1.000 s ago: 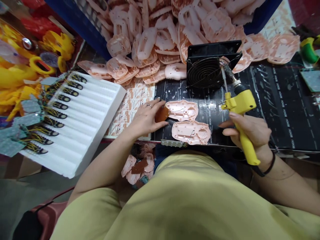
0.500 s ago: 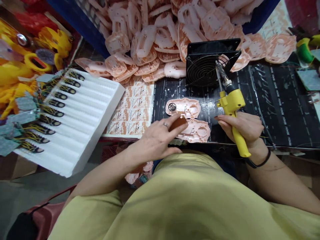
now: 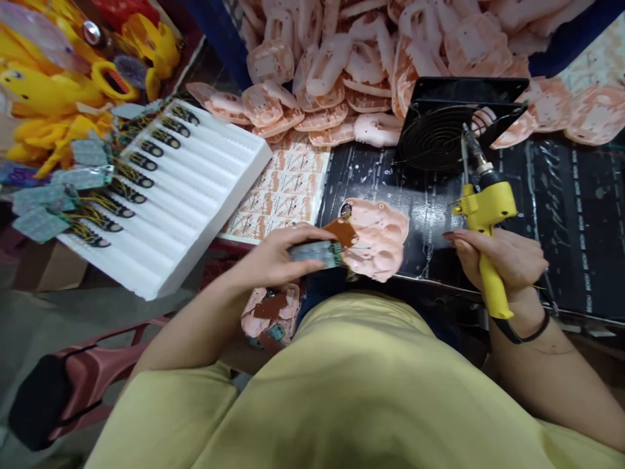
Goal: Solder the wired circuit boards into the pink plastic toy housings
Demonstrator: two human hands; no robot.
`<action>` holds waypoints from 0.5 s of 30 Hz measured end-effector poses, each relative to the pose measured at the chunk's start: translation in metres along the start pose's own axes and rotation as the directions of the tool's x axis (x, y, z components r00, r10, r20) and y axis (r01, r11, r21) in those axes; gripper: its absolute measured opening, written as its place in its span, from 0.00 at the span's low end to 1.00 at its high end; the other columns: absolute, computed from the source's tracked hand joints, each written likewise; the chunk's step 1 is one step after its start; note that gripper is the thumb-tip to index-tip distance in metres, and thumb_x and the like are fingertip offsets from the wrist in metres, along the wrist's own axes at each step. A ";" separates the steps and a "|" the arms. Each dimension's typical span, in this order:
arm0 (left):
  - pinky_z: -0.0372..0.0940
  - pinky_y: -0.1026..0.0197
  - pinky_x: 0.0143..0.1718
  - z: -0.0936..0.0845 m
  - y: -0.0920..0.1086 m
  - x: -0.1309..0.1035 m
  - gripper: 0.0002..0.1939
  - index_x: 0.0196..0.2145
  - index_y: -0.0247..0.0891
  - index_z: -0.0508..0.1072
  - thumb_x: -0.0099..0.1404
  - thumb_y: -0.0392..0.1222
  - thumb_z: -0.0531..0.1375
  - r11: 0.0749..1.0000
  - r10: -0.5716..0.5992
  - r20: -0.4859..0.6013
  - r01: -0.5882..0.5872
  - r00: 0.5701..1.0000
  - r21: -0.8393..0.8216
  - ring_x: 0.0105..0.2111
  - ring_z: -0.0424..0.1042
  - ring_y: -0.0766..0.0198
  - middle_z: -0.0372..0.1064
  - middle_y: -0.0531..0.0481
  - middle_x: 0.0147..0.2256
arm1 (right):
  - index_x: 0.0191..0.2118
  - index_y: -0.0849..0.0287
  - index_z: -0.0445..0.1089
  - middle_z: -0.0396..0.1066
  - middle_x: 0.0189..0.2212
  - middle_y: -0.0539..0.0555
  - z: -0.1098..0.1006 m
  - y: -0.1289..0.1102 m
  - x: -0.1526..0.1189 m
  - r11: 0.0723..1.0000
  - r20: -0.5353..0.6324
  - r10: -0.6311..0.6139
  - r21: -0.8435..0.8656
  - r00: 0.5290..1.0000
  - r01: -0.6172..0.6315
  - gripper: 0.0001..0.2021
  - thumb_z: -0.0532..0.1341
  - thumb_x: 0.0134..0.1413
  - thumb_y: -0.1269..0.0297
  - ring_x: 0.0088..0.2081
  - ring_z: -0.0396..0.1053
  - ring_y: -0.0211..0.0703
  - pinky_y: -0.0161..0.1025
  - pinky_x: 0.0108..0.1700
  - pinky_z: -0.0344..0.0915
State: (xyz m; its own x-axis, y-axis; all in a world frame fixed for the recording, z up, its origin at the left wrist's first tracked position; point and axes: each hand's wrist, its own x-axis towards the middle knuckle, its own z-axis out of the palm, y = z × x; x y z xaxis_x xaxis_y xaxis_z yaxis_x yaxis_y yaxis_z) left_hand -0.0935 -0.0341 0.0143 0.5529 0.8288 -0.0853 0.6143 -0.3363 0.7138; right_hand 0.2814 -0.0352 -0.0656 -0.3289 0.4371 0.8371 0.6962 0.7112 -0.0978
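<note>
My left hand (image 3: 280, 257) is closed on circuit boards, thumb below and fingers above. A green circuit board (image 3: 312, 253) lies between them, and a brown circuit board (image 3: 344, 231) juts out past the fingertips. Just right of these, a pair of pale pink plastic shells (image 3: 381, 238) rests at the bench's front edge, blurred, with thin wires and a round dark speaker (image 3: 346, 210) at its upper left. My right hand (image 3: 510, 260) is wrapped around a yellow soldering gun (image 3: 493, 203). Its tip points up and away, in front of a black fan (image 3: 439, 140).
A white foam tray (image 3: 195, 195) at left carries several small wired parts, with green boards (image 3: 41, 205) hanging off its side. Pink shells (image 3: 322, 65) are heaped at the back in a blue crate (image 3: 215, 39). Yellow toy parts (image 3: 58, 91) lie far left. A red chair (image 3: 92, 365) stands lower left.
My left hand has taken hold of the boards, and the green one now shows. The pink shells have shifted closer together. My view has turned left; the soldering gun stays in my right hand.
</note>
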 end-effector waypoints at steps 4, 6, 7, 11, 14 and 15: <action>0.75 0.52 0.43 -0.064 -0.010 -0.067 0.21 0.53 0.63 0.78 0.61 0.54 0.69 0.995 -0.104 0.142 0.102 0.984 0.020 0.40 0.78 0.54 0.80 0.61 0.47 | 0.41 0.51 0.77 0.74 0.20 0.45 0.002 0.003 -0.004 0.999 -0.034 -0.023 -0.030 0.999 0.022 0.07 0.68 0.57 0.69 0.18 0.67 0.35 0.33 0.22 0.64; 0.75 0.54 0.40 -0.079 -0.019 -0.103 0.21 0.52 0.68 0.77 0.61 0.52 0.69 0.985 -0.172 0.223 0.169 0.960 0.035 0.38 0.79 0.56 0.80 0.64 0.46 | 0.41 0.51 0.78 0.72 0.19 0.45 0.002 0.004 -0.006 0.998 -0.035 -0.045 -0.050 0.998 0.043 0.08 0.69 0.55 0.69 0.18 0.66 0.35 0.33 0.22 0.62; 0.75 0.54 0.39 -0.080 -0.025 -0.119 0.21 0.51 0.69 0.77 0.60 0.52 0.69 0.974 -0.228 0.260 0.223 0.938 0.051 0.38 0.79 0.56 0.80 0.66 0.46 | 0.41 0.52 0.78 0.71 0.19 0.45 0.002 0.004 -0.007 0.997 -0.031 -0.059 -0.053 0.998 0.058 0.08 0.70 0.55 0.70 0.18 0.65 0.35 0.33 0.22 0.62; 0.74 0.52 0.43 -0.048 -0.053 -0.157 0.22 0.51 0.60 0.80 0.58 0.52 0.67 0.873 -0.487 0.398 0.444 0.777 0.202 0.42 0.79 0.50 0.80 0.60 0.47 | 0.37 0.55 0.78 0.63 0.16 0.44 0.001 0.001 -0.003 0.992 -0.029 -0.109 -0.061 0.994 0.107 0.06 0.70 0.53 0.71 0.18 0.60 0.33 0.33 0.22 0.58; 0.73 0.55 0.43 -0.020 -0.063 -0.149 0.31 0.56 0.41 0.78 0.54 0.49 0.68 0.805 -0.592 0.443 0.470 0.673 0.362 0.44 0.79 0.47 0.79 0.44 0.50 | 0.32 0.55 0.79 0.58 0.15 0.44 0.000 -0.003 0.001 0.980 0.005 -0.104 -0.170 0.995 0.103 0.05 0.66 0.60 0.67 0.18 0.58 0.31 0.31 0.22 0.53; 0.73 0.58 0.42 -0.017 -0.061 -0.140 0.32 0.55 0.40 0.79 0.52 0.49 0.70 0.795 -0.599 0.400 0.456 0.693 0.400 0.43 0.80 0.49 0.80 0.44 0.48 | 0.31 0.55 0.79 0.58 0.15 0.44 0.000 -0.004 0.001 0.972 0.019 -0.102 -0.210 0.995 0.103 0.09 0.65 0.62 0.66 0.18 0.58 0.30 0.31 0.22 0.52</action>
State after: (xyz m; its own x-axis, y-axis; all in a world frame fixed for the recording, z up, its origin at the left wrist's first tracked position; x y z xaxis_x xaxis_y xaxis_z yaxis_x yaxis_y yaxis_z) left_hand -0.2177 -0.1218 -0.0058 0.2405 0.5972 -0.7652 0.9657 -0.0678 0.2506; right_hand 0.2782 -0.0378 -0.0637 -0.4100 0.3726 0.8325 0.7768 0.6209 0.1047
